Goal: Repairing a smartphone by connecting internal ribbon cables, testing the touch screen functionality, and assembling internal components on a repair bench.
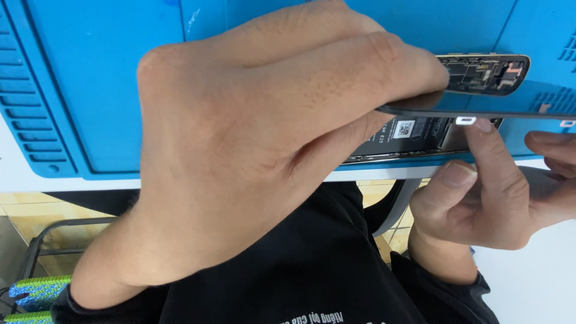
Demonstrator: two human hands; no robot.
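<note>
Phone (420,135), opened and lying flat near the front edge of the blue mat (108,78) on the surface, internals facing up: dark battery area with a small white label, circuit parts toward the right end. Thin dark panel (498,111), seen almost edge-on, is lifted above the phone body and runs from the left hand's fingertips out past the right side of the view; a further stretch of open frame with exposed components shows above the panel.

Left hand (258,156) fills the middle of the view, back of hand up, fingers closed narrow on the left end of the dark panel, thumb tucked beneath.

Right hand (486,198) at lower right, just in front of the surface edge. Its index fingertip (480,129) touches the underside of the panel beside a small white tab; thumb and other fingers are loosely curled, gripping nothing visible.

Black sleeves and a black garment below; tiled floor, a chair frame and a green-blue woven item at lower left.
</note>
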